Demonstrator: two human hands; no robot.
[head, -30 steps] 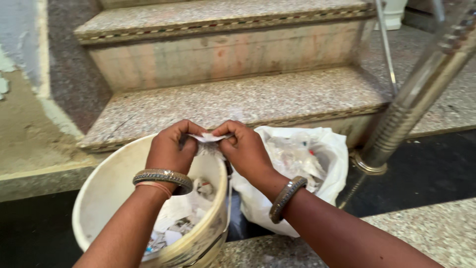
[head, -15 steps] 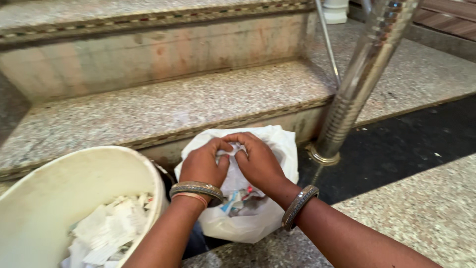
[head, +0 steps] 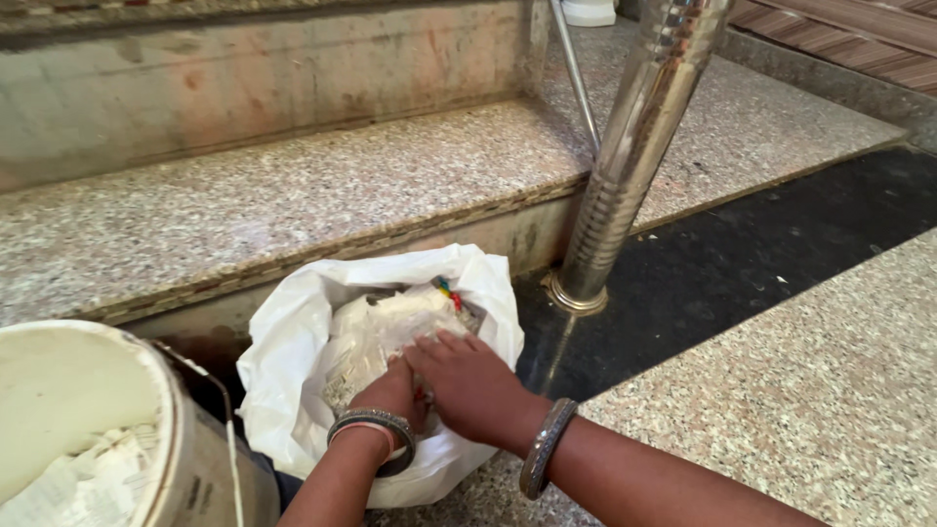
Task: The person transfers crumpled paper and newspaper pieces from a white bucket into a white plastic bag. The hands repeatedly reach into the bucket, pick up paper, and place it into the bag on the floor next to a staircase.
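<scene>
Both hands were down inside the white plastic bag (head: 293, 361), pressed onto the crumpled paper and plastic scraps (head: 386, 332) that filled it. Left hand (head: 390, 390) sat low in the mouth, fingers buried in the scraps; couldn't tell whether its grip was closed on anything. Right hand (head: 468, 385) lay flat on top, fingers spread wide and apart, palm down, holding nothing visible; it looked like pressing rather than grasping.

The bag stood on the dark floor strip (head: 742, 263), backed against the granite step (head: 293, 210), which probably kept it upright with the mouth open. The off-white bucket (head: 146, 429) sat just beside it on the left, close to touching, with torn white paper (head: 78, 483) in the bottom.

Count: one bag, one bucket, one thin wire handle on the bucket, one ribbed steel railing post (head: 634, 146) right of the bag, one thin steel rod (head: 576, 73) behind it. Bangles: two on the left wrist (head: 376, 429), one on the right (head: 544, 447).
</scene>
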